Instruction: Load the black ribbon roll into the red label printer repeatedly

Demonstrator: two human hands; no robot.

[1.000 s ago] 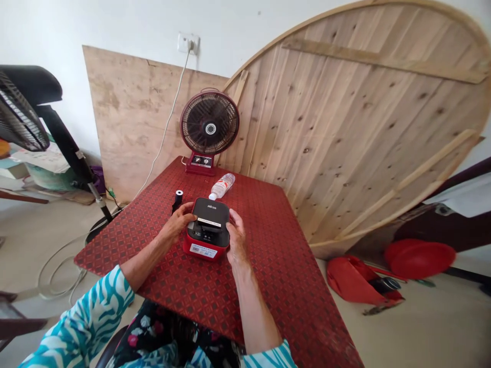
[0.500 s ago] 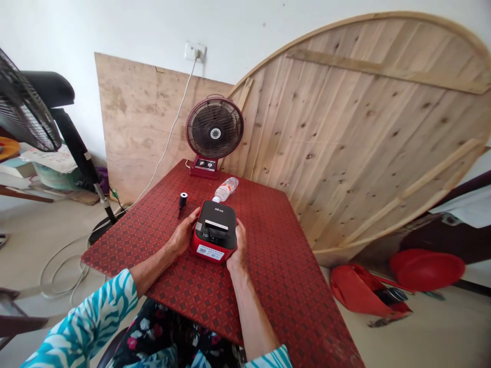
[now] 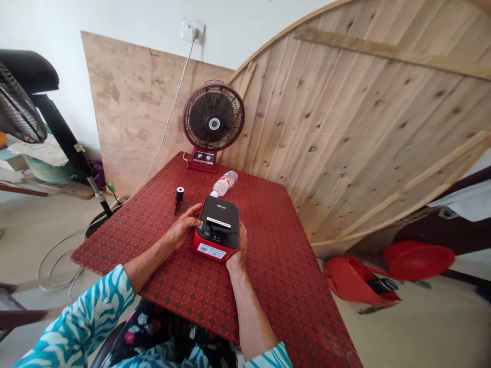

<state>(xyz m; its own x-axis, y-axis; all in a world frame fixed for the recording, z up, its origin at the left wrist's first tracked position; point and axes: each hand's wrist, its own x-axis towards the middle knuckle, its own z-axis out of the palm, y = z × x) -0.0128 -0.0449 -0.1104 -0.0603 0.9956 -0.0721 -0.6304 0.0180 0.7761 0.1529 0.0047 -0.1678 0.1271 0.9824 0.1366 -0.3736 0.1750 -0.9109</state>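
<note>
A red box-shaped device with a black top (image 3: 220, 209), looking like a small printer, sits on the red patterned table (image 3: 272, 286). It has a white strip across its top and a white label on its near side. My left hand (image 3: 184, 227) is closed on its left side, thumb near the top edge. On the right side, my right hand (image 3: 238, 250) grips it, with its fingers partly hidden behind the box. Just beyond the device lies a clear plastic bottle (image 3: 225, 182) on its side. A small black item with a white round top (image 3: 179, 194) stands to the left.
A dark red table fan (image 3: 214, 122) stands at the table's far end, its white cord (image 3: 169, 120) running up to a wall socket (image 3: 193, 31). A black standing fan (image 3: 65, 133) is at left. Wooden boards (image 3: 326, 122) lean against the wall. Red basin (image 3: 418, 260) on the right.
The view has tilted down slightly, so the background sits higher in the picture. Both hands stay on the device, which has barely moved; my left thumb now lies nearer its top edge.
</note>
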